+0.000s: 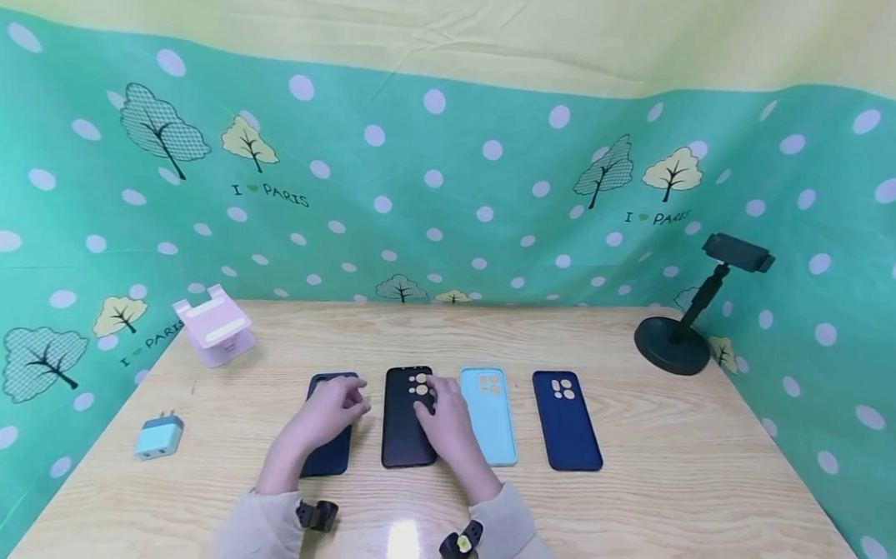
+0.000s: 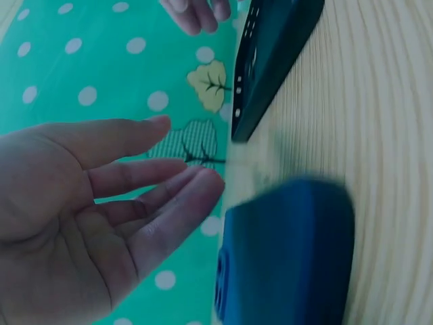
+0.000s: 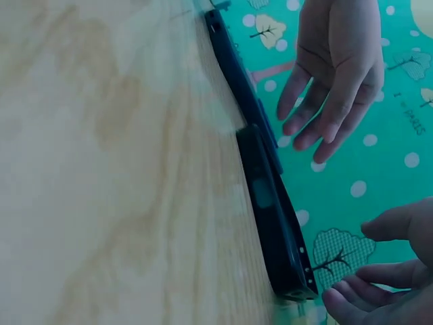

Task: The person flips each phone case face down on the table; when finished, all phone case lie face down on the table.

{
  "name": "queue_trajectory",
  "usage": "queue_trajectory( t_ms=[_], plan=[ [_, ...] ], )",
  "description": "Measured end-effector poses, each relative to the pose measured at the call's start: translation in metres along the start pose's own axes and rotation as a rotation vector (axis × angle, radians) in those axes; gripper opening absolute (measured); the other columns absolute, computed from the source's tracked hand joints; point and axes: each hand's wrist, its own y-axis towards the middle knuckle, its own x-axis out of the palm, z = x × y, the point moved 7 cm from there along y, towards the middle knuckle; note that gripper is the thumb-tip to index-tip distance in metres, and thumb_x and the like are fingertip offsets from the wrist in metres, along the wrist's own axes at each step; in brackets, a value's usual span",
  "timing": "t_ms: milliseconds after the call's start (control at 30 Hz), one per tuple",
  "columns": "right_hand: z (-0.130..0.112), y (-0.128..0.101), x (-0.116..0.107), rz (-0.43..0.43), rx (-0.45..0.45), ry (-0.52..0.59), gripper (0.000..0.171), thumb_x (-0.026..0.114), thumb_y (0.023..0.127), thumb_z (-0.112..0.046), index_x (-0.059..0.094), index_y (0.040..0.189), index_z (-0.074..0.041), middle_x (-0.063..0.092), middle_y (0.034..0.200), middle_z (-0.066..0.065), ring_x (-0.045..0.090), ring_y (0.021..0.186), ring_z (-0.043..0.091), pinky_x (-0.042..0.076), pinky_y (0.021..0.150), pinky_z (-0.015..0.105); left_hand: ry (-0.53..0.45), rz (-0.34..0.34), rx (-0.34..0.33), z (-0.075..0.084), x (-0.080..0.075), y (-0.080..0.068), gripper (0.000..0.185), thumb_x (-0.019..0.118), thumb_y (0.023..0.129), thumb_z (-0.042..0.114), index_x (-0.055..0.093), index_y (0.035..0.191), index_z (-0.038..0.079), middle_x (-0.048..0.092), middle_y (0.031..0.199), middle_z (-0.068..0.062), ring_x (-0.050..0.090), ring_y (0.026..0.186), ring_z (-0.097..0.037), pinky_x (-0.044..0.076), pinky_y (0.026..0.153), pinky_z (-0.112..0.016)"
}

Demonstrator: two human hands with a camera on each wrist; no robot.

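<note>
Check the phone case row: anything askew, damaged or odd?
Nothing stands out. Four phone cases lie flat in a row on the table; left hand hovers over the leftmost navy case, right hand by the black case.

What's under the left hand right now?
The left hand hovers over a dark blue case lying flat on the table. The case's upper part is covered in the head view; the left wrist view shows fingers off it.
</note>
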Motion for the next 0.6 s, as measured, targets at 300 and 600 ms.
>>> queue_trajectory(
  t_ms=[300, 600],
  plan=[
    [0.01, 0.004, -0.004, -0.005, 0.089, -0.061, 0.05, 0.065, 0.089, -0.012, 0.051, 0.132, 0.009, 0.055, 0.125, 0.023, 0.056, 0.117, 0.038, 0.046, 0.102, 0.05, 0.021, -0.031, -0.076, 0.005, 0.022, 0.014, 0.045, 0.064, 0.092, 0.013, 0.053, 0.128, -0.011, 0.071, 0.089, -0.01, 0.062, 0.07, -0.012, 0.053, 0.078, -0.038],
    [0.017, 0.004, 0.003, -0.065, 0.103, -0.047, 0.045, 0.064, 0.089, -0.005, 0.053, 0.13, 0.009, 0.055, 0.123, 0.023, 0.059, 0.113, 0.035, 0.051, 0.097, 0.046, 0.01, -0.035, -0.09, 0.001, 0.03, 0.019, 0.041, 0.067, 0.087, 0.004, 0.057, 0.123, -0.013, 0.069, 0.091, -0.012, 0.064, 0.077, -0.016, 0.055, 0.07, -0.032]
  ],
)
